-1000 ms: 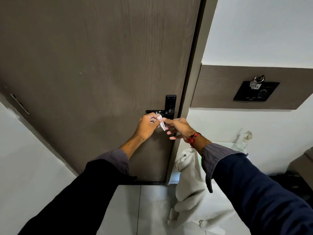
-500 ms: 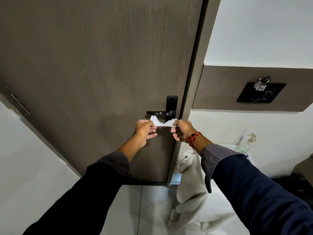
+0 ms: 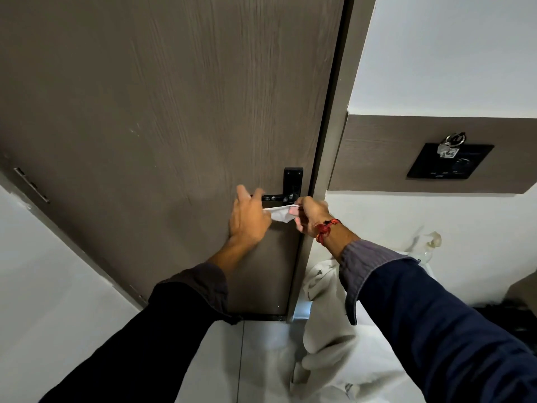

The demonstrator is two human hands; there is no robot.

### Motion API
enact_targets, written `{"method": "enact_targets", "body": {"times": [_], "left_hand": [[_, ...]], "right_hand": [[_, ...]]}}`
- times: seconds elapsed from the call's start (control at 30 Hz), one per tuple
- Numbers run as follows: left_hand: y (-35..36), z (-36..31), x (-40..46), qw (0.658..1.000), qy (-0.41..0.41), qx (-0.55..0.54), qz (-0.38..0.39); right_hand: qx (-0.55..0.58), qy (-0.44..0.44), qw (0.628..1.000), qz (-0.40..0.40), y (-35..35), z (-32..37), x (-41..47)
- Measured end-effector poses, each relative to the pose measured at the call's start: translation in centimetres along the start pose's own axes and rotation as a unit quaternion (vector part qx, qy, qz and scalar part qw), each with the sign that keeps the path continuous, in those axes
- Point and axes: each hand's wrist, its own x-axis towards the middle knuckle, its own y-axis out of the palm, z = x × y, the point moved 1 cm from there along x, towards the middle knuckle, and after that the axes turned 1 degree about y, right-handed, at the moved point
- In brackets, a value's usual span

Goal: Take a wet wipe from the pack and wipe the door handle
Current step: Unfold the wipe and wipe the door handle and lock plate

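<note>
The black door handle [image 3: 274, 197] sticks out to the left from its black lock plate [image 3: 293, 179] on the brown door [image 3: 174, 112]. Just below it a white wet wipe [image 3: 279, 214] is stretched between my hands. My left hand [image 3: 249, 218] holds the wipe's left end with the thumb, while its fingers reach up to the handle's tip. My right hand [image 3: 310, 216], with a red thread at the wrist, pinches the wipe's right end by the door frame. The wipe pack is not in view.
A key ring hangs on a black wall panel [image 3: 449, 161] at the right. A white cloth [image 3: 325, 303] lies heaped below my right arm, beside the door frame [image 3: 328, 170]. A metal hinge [image 3: 30, 184] shows at the door's left edge.
My hands first pulled the folded wipe open between them. Now both have risen closer to the handle, and my left hand's fingers have spread up against its tip.
</note>
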Motion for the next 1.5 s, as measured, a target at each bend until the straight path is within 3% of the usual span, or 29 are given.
{"method": "enact_targets", "body": {"times": [0.07,0.13,0.27,0.33,0.37,0.4,0.47,0.5,0.53,0.6,0.73,0.83,0.93,1.03,1.13,1.23,1.33,1.5], "left_hand": [[0.4,-1.0,0.2,0.988,0.128,0.082,0.009],[1.0,-2.0,0.8,0.982,0.175,0.057,0.046],[1.7,-3.1,2.6,0.990,0.106,-0.055,0.070],[1.9,-3.3,3.3,0.994,0.062,-0.080,0.049],[2.0,-3.4,3.7,0.995,0.046,-0.081,0.042],[2.3,-3.5,4.1,0.996,0.035,-0.077,0.037],[2.7,-3.8,4.7,0.998,0.025,-0.058,0.016],[2.9,-4.0,5.0,0.999,0.025,-0.043,0.001],[3.1,-4.1,5.3,0.999,0.027,-0.024,-0.010],[3.6,-4.4,5.5,0.999,0.029,0.017,-0.021],[4.4,-5.3,5.2,0.995,0.015,0.066,-0.071],[5.5,-5.9,4.5,0.985,0.059,0.147,-0.072],[7.3,-5.8,3.3,0.969,0.101,0.221,-0.041],[9.8,-5.7,1.1,0.978,0.075,0.190,-0.048],[12.4,-6.8,-1.1,0.986,-0.002,0.148,-0.076],[13.9,-8.8,-1.2,0.989,-0.072,0.095,-0.086],[14.7,-11.0,-0.7,0.985,-0.135,0.027,-0.105],[14.6,-15.7,-0.1,0.943,-0.243,-0.154,-0.167]], "right_hand": [[-0.012,-0.004,1.000,-0.002,-0.3,0.1,0.3],[-0.021,-0.003,1.000,0.000,-0.6,0.3,0.6],[-0.025,-0.052,0.998,-0.013,-1.7,1.0,1.1],[-0.043,-0.155,0.987,-0.025,-2.4,1.6,1.3],[-0.108,-0.244,0.962,-0.054,-3.0,1.7,1.2],[-0.218,-0.347,0.907,-0.100,-3.7,1.9,1.2],[-0.414,-0.518,0.729,-0.169,-5.1,2.3,0.7],[-0.464,-0.571,0.653,-0.180,-5.8,2.5,0.5],[-0.492,-0.602,0.602,-0.180,-6.3,2.7,0.4],[-0.523,-0.629,0.546,-0.180,-7.3,3.3,0.7],[-0.566,-0.642,0.477,-0.200,-9.0,5.4,1.7],[-0.589,-0.656,0.423,-0.212,-9.8,6.9,2.8],[-0.605,-0.661,0.385,-0.220,-10.3,7.9,4.1],[-0.608,-0.679,0.354,-0.209,-10.8,8.2,5.3],[-0.590,-0.703,0.340,-0.206,-11.4,9.2,6.7],[-0.546,-0.708,0.365,-0.259,-11.9,11.2,7.6],[-0.531,-0.718,0.345,-0.288,-12.1,11.9,8.6],[-0.507,-0.735,0.313,-0.324,-12.0,11.4,9.6]]}}
